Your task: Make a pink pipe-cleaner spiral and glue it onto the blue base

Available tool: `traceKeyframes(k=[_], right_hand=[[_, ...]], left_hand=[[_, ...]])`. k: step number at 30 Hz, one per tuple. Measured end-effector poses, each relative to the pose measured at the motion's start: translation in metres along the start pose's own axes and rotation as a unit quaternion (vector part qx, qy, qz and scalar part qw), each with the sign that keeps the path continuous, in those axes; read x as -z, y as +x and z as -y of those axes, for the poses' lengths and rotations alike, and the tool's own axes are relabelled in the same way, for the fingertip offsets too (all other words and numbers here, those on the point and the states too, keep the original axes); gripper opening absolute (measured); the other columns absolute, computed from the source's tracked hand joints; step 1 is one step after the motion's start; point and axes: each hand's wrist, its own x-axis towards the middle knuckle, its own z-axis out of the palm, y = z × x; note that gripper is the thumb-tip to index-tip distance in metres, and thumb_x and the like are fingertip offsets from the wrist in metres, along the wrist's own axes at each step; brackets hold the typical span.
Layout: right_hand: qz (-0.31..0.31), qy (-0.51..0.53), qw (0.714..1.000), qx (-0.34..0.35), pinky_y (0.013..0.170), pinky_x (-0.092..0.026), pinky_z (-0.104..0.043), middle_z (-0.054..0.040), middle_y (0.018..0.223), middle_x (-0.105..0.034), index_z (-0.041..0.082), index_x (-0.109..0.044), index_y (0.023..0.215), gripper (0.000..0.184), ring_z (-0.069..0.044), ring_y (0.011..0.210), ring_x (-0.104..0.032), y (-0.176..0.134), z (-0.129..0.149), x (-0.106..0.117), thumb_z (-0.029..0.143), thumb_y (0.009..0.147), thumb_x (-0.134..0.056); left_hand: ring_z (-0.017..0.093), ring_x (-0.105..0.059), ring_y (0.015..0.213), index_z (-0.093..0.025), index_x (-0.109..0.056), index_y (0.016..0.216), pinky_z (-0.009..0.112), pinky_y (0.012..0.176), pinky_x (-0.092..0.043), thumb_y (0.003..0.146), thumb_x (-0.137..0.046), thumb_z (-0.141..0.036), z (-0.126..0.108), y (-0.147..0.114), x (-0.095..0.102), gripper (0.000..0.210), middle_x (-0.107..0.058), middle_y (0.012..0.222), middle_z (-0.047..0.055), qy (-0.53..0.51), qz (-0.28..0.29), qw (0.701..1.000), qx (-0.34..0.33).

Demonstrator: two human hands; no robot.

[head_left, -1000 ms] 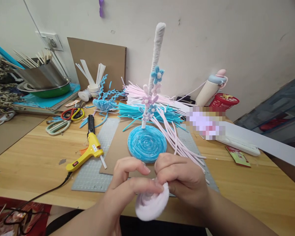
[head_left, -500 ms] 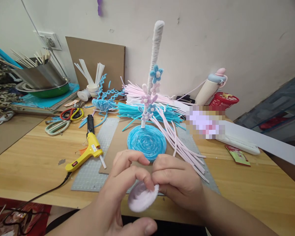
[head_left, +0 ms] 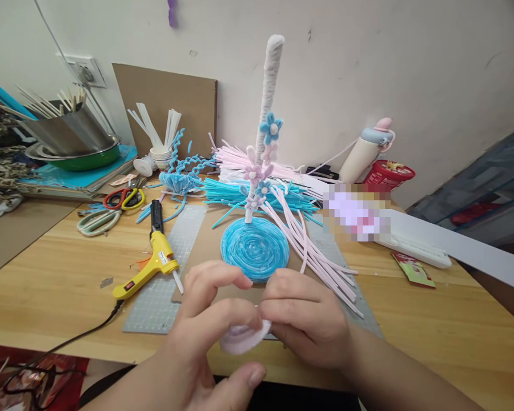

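A small pale pink coil of pipe cleaner (head_left: 244, 338), curved like a shallow cup, is between my hands above the table's front edge. My right hand (head_left: 306, 314) is closed, pinching the coil at its right rim. My left hand (head_left: 216, 328) curls around the coil with a bent finger touching its upper rim, and the thumb is apart below. Just beyond stands a blue coiled disc base (head_left: 255, 249) with a white wrapped stem (head_left: 270, 80) rising at its back. Blue, pink and lilac fuzzy flowers (head_left: 271, 128) sit along that stem.
A yellow glue gun (head_left: 148, 268) and scissors (head_left: 98, 222) lie on the left. Pink pipe cleaners (head_left: 321, 262) and turquoise ones (head_left: 223, 194) spread over the cutting mat (head_left: 149, 314) and cardboard. A bottle (head_left: 362, 154) and a red tub (head_left: 388, 176) stand back right.
The pink coil has tilted to a flatter angle and risen slightly, showing less of its inside. My left hand has shifted a little left, its thumb rising slightly. My right hand keeps its pinch.
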Motion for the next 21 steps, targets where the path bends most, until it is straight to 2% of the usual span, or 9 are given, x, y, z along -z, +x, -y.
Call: traceKeyframes(k=[8,14,17,21], right_hand=[[0.016,-0.056,0.997,0.054,0.056,-0.041,-0.028,-0.0051,0.067,-0.058,0.012,-0.062,0.089,0.014,-0.013,0.061,-0.047,-0.001,-0.004,0.0,0.007,0.086,-0.05],[0.006,-0.092,0.992,0.081,0.055,-0.043,-0.028,-0.0076,0.069,-0.062,0.008,-0.063,0.093,0.017,-0.014,0.061,-0.049,-0.002,-0.004,-0.001,0.003,0.083,-0.051],[0.012,-0.119,0.988,0.097,0.056,-0.045,-0.029,-0.0084,0.07,-0.063,0.006,-0.063,0.095,0.018,-0.015,0.062,-0.05,-0.005,-0.005,-0.001,0.002,0.082,-0.053],[0.004,-0.145,0.983,0.117,0.057,-0.046,-0.03,-0.0083,0.069,-0.062,0.006,-0.063,0.096,0.018,-0.015,0.063,-0.05,-0.007,-0.007,0.0,0.003,0.083,-0.051]], left_hand=[[0.028,-0.039,0.109,-0.025,-0.053,0.093,0.041,0.094,-0.031,0.07,-0.057,-0.021,0.0,-0.003,-0.004,0.023,-0.042,0.113,0.006,0.011,-0.029,0.999,0.02],[0.027,-0.041,0.109,-0.024,-0.054,0.106,0.04,0.092,-0.037,0.079,-0.054,-0.027,0.008,-0.007,-0.003,0.027,-0.044,0.111,0.008,-0.104,-0.082,0.99,0.041],[0.023,-0.045,0.104,-0.025,-0.056,0.099,0.034,0.087,-0.041,0.081,-0.057,-0.021,0.016,-0.004,-0.006,0.018,-0.049,0.103,0.005,-0.163,-0.143,0.973,0.077],[0.016,-0.049,0.077,-0.023,-0.055,0.075,0.027,0.068,-0.04,0.08,-0.062,-0.014,0.03,-0.001,-0.008,0.012,-0.048,0.076,0.0,-0.212,-0.215,0.947,0.109]])
